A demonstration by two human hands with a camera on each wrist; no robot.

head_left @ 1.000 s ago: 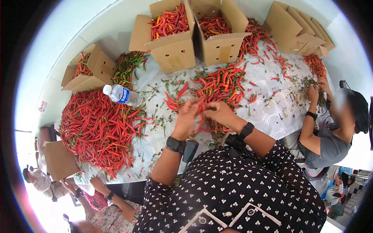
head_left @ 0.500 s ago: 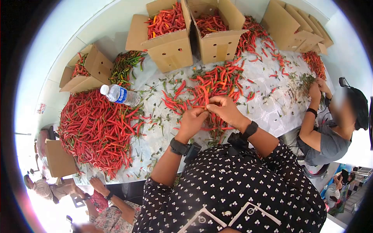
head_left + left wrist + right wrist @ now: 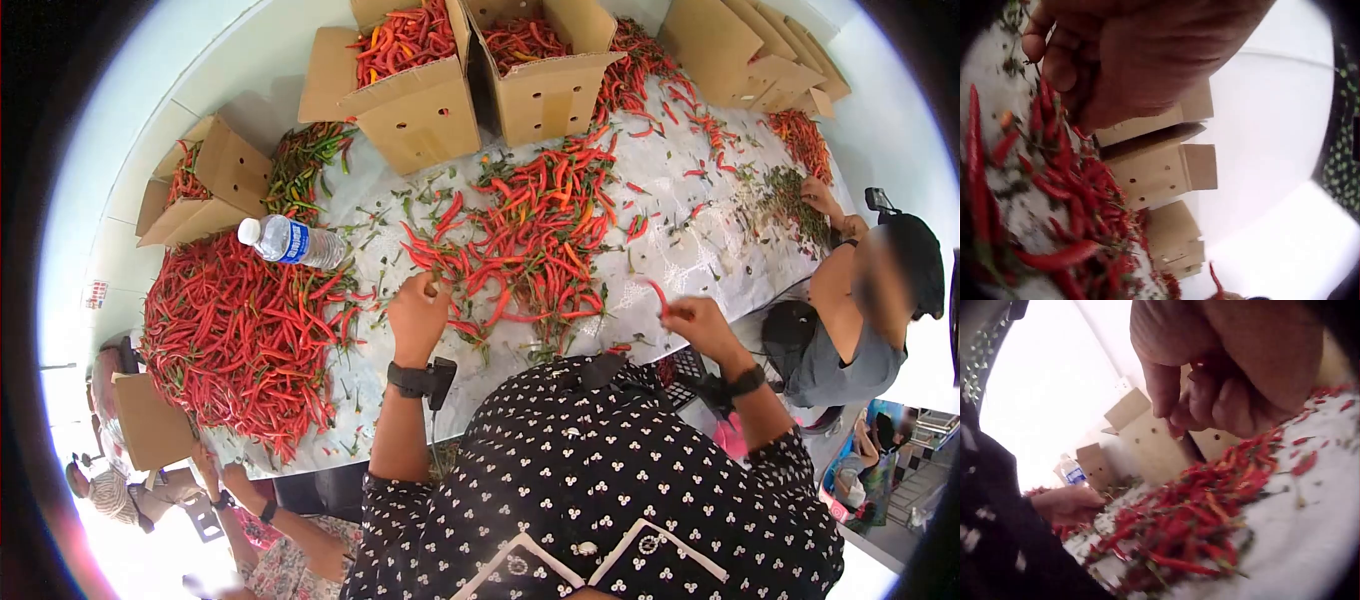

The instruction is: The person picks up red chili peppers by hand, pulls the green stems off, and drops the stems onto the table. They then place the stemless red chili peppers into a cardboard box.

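Observation:
The left hand (image 3: pixel 418 320) hovers over the left edge of the middle pile of red chilies (image 3: pixel 545 215), thumb and fingers curled. A thin dark stem (image 3: pixel 1030 62) shows at its fingertips in the left wrist view. Off to the right of that pile, the right hand (image 3: pixel 705 328) pinches a curved red chili (image 3: pixel 656 294), raised near the table's front edge. In the right wrist view that hand (image 3: pixel 1222 387) has its fingers curled and mostly hides the chili.
A large heap of chilies (image 3: pixel 240 340) lies at the left, beside a water bottle (image 3: pixel 292 243). Cardboard boxes (image 3: pixel 425 125) of chilies stand along the back. Another person (image 3: pixel 850 310) sits at the right, with a stem pile (image 3: pixel 790 205). Part of another person (image 3: pixel 300 540) shows at lower left.
The hands have moved apart from over the middle pile, the left hand leftward, the right hand rightward with a chili. The view has shifted slightly.

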